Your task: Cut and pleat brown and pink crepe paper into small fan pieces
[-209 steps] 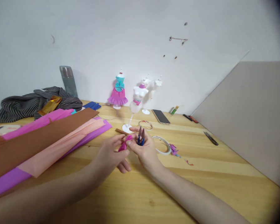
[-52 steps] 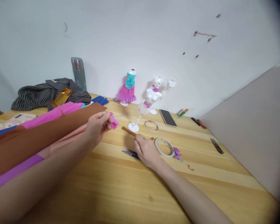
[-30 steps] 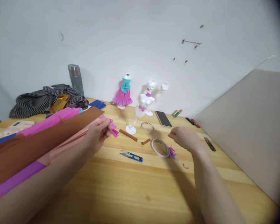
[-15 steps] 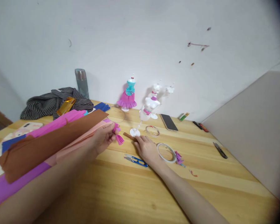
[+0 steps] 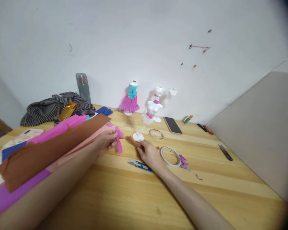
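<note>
Between the thumb and fingers of my left hand [image 5: 106,141] hangs a pink crepe paper strip [image 5: 119,144], just off the end of the stacked paper. My right hand [image 5: 148,153] pinches a narrow brown paper strip [image 5: 132,141], which pokes out to the left of the fingers. Directly behind that hand stands a white mini mannequin [image 5: 154,108] with a pink band round its waist, its round base on the table. Blue thread snips [image 5: 139,165] lie just in front of my right hand. A roll of white tape [image 5: 170,156] lies to its right.
Brown crepe paper [image 5: 55,150] tops a pile of coloured sheets at left. A dressed mannequin [image 5: 131,99] and others stand by the wall. A phone [image 5: 173,125], a utility knife [image 5: 225,152], a bottle [image 5: 83,88] and a striped cloth [image 5: 45,110] surround the work area.
The pink paper in my left hand now hangs as a single strip instead of a fanned bunch. My right hand has lifted the brown strip slightly, showing its broader face. The view shifted a little.
</note>
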Motion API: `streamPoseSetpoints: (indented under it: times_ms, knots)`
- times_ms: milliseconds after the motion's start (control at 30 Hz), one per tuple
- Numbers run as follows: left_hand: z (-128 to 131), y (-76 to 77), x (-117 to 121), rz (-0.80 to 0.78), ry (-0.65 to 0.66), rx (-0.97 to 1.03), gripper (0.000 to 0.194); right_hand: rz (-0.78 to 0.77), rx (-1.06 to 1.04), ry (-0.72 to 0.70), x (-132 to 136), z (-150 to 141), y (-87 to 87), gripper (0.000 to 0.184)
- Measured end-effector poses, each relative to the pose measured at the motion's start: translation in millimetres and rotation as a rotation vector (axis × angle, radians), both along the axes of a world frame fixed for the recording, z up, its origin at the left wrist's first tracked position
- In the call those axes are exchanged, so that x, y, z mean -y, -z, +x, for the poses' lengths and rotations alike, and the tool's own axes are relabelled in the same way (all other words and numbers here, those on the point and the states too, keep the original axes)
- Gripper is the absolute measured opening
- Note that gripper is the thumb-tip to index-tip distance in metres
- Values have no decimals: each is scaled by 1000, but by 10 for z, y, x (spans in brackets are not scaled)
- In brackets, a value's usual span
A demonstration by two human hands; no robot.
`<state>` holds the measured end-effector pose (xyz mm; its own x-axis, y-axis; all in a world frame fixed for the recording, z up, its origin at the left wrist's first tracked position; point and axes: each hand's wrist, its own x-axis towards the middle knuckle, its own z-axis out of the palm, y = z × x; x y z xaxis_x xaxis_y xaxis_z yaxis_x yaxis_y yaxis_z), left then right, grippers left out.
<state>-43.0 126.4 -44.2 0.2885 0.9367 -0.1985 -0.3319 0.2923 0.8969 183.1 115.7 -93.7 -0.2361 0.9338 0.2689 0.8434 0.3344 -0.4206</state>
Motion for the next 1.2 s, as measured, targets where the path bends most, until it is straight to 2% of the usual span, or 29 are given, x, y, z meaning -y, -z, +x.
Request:
streamPoseSetpoints:
  times_ms: [100, 267, 400, 533, 633, 767, 933, 1067, 1200]
  knots:
    - [1, -9, 9, 7, -5, -32, 13, -91, -279, 7, -21, 14, 32, 9]
    - [-10, -29, 3, 94, -96, -162, 11, -362, -850, -57, 0, -18, 3, 23]
    - [20, -54, 13, 201, -105, -206, 10, -466, -1068, -71, 65, -65, -101, 28]
    - [191, -96, 80, 173, 38, -74, 13, -442, -1087, -90, 112, -105, -213, 27]
    - [385, -161, 120, 139, 128, 74, 18, -312, -1003, -87, 133, -111, -274, 22]
    - [560, -255, 72, 126, 120, 212, 24, -184, -934, -78, 145, -90, -309, 17]
    - [614, -238, -81, 129, 96, 348, 14, -190, -942, -106, 161, -80, -357, 18]
    - [637, -201, -197, 113, 78, 419, 11, -165, -966, -168, 184, -29, -489, 22]
    - [620, -207, -282, 127, 122, 480, 11, -136, -938, -133, 153, 42, -657, 24]
